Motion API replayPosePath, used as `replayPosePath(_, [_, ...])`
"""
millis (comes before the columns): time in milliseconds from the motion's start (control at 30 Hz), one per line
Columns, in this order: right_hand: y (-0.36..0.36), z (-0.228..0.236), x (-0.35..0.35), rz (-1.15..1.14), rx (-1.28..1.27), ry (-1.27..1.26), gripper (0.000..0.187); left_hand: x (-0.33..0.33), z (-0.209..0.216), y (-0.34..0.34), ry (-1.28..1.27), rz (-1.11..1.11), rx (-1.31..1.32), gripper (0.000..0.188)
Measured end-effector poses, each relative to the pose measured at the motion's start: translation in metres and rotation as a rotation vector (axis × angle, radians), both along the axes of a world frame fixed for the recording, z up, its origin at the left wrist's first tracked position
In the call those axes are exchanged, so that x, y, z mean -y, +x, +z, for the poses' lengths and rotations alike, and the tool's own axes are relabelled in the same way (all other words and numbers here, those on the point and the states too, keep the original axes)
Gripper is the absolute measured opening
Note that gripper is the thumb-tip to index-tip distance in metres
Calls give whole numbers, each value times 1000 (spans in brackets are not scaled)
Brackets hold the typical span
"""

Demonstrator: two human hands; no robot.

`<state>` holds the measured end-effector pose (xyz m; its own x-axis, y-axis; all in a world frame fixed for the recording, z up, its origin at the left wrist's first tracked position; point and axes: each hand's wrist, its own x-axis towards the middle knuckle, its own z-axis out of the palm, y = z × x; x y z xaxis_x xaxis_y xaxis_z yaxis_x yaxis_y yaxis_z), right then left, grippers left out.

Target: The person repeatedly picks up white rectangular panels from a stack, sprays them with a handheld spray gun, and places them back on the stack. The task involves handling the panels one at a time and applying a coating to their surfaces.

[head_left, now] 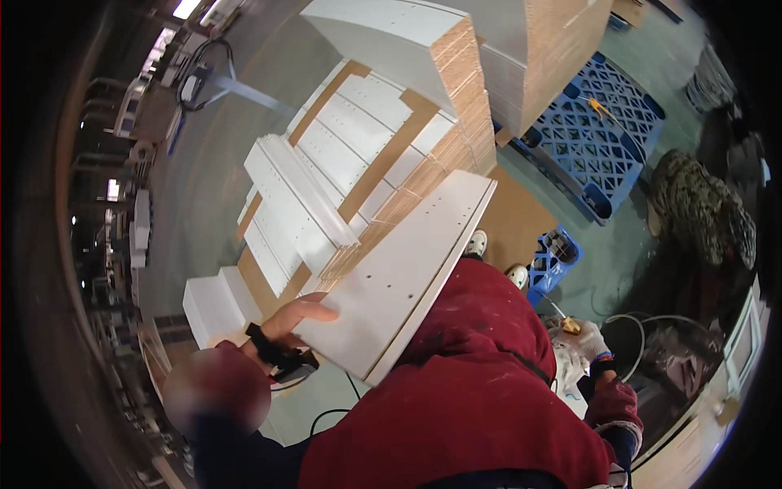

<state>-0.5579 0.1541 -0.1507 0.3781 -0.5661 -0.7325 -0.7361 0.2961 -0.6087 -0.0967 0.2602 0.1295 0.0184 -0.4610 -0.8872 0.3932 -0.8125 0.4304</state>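
A long white panel (403, 269) with small drilled holes and a groove along one edge slants across my front. My left hand (297, 318) grips its near left end, the thumb lying on the upper face and the other fingers hidden beneath. My right hand (593, 341), in a white glove, is out to the right of my body. It is closed around a yellow air blow gun (571, 326), whose thin nozzle points up and left. Beyond the panel, more white panels (301, 191) lie stacked with brown cardboard strips (387, 159) between them.
Taller panel stacks (456, 61) stand at the back. A blue plastic pallet (607, 134) at the right carries another yellow-orange blow gun (600, 107). Nearer lies a smaller blue plastic piece (558, 261). Camouflage-patterned fabric (700, 204) and a pale hose (639, 342) are at the right.
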Motion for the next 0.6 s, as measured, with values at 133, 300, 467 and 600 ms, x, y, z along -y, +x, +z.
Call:
replayPosePath(133, [0, -35, 11, 101, -90, -1, 40, -53, 15, 17, -76, 119, 177, 54])
replayPosePath(300, [35, -19, 52, 150, -40, 17, 31, -145, -19, 16, -312, 316, 244, 66])
replayPosePath(467, [68, -4, 77, 136, 19, 138, 18, -136, -92, 24, -376, 622, 580, 58])
replayPosePath(600, [92, 12, 92, 164, 13, 143, 16, -120, -148, 88, -183, -290, 1455, 63])
